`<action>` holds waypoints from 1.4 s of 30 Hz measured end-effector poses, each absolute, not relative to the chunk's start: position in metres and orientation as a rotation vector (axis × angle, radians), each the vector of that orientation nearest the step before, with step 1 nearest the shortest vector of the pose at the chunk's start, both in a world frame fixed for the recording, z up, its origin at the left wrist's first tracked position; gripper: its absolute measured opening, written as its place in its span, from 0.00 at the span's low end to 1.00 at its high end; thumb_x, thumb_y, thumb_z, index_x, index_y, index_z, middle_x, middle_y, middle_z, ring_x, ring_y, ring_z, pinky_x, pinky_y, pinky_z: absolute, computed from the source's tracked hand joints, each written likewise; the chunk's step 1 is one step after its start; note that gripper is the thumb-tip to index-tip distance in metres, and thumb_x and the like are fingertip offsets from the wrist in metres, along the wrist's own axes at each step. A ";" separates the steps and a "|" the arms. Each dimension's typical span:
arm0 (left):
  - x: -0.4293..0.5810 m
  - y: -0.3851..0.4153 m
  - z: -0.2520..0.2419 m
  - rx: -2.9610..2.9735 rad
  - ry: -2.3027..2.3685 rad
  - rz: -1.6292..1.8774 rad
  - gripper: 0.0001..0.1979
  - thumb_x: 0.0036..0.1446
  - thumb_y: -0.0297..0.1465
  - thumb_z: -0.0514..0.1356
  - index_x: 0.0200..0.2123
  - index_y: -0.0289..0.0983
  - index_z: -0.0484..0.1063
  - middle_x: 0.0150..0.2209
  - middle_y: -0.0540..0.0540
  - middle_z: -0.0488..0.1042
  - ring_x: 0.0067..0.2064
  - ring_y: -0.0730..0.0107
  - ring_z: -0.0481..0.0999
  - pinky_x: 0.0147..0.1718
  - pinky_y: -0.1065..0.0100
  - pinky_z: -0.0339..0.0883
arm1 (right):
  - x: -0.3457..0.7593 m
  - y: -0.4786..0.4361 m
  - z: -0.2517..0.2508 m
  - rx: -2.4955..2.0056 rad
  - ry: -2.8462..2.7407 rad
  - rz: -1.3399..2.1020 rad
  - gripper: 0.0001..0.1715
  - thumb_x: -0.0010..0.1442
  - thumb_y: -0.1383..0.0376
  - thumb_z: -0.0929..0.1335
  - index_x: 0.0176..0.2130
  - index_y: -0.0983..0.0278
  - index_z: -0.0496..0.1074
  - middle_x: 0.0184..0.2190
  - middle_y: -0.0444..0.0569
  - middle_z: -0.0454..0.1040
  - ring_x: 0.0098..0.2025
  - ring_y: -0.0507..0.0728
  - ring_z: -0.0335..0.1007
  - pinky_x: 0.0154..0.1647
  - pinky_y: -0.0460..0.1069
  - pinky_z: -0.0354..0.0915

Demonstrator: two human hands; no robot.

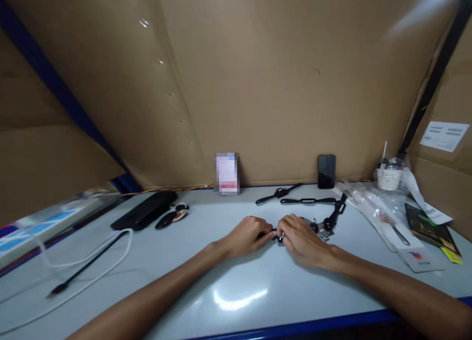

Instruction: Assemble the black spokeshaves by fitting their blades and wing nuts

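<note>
My left hand (252, 236) and my right hand (300, 239) meet low over the grey table. Their closed fingers pinch a small black strap (275, 236) with a shiny metal part, mostly hidden by the fingertips. Just right of my right hand lie shiny metal pieces (324, 236) and black round parts, partly covered by the hand. A black strap with an oblong frame (337, 211) leans away from them. Behind the hands, two more black straps lie flat: one with a blocky middle (279, 193), one with a slim open frame (308, 201).
A phone (326, 171) and a blurred card (227, 174) stand against the cardboard wall. Plastic packets (391, 232), a cup with a straw (389, 179) and a dark packet (429, 227) lie right. Left are a black case (145, 211), white cable (127, 246) and power strip (44, 232).
</note>
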State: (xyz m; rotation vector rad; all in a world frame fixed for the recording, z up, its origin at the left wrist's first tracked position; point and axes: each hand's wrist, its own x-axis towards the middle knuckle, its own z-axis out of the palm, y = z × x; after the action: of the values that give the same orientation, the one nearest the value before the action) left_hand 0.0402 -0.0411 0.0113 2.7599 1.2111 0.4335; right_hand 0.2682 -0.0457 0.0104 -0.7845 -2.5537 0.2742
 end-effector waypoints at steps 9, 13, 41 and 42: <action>0.037 -0.040 0.015 2.742 1.179 0.397 0.21 0.74 0.36 0.50 0.31 0.38 0.76 0.29 0.47 0.79 0.30 0.67 0.74 0.31 0.66 0.55 | 0.272 -0.048 0.012 -0.728 -2.329 0.521 0.06 0.61 0.73 0.72 0.36 0.61 0.76 0.52 0.54 0.74 0.59 0.63 0.68 0.60 0.61 0.65; 0.038 -0.040 0.014 2.737 1.201 0.401 0.22 0.74 0.37 0.50 0.28 0.37 0.72 0.27 0.47 0.76 0.28 0.68 0.70 0.30 0.66 0.53 | 0.271 -0.045 0.010 -0.811 -2.238 0.543 0.12 0.60 0.75 0.71 0.40 0.61 0.70 0.45 0.50 0.75 0.50 0.61 0.69 0.53 0.58 0.67; 0.040 -0.041 0.017 2.726 1.251 0.412 0.21 0.73 0.36 0.53 0.27 0.37 0.72 0.25 0.48 0.74 0.26 0.69 0.67 0.29 0.66 0.50 | 0.272 -0.041 0.002 -0.804 -2.199 0.379 0.09 0.61 0.75 0.70 0.38 0.61 0.72 0.48 0.53 0.74 0.54 0.64 0.70 0.56 0.62 0.68; 0.040 -0.041 0.017 2.725 1.252 0.411 0.21 0.73 0.36 0.53 0.27 0.37 0.72 0.25 0.48 0.74 0.26 0.69 0.66 0.29 0.66 0.50 | 0.271 -0.040 0.001 -0.853 -2.179 0.380 0.10 0.61 0.76 0.70 0.38 0.61 0.71 0.47 0.53 0.74 0.53 0.64 0.70 0.55 0.62 0.68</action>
State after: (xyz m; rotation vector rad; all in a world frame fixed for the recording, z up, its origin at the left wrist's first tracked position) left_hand 0.0404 -0.0411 0.0168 2.7254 1.2521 0.4113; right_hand 0.2712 -0.0398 0.0009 -0.8533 -2.1788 0.3804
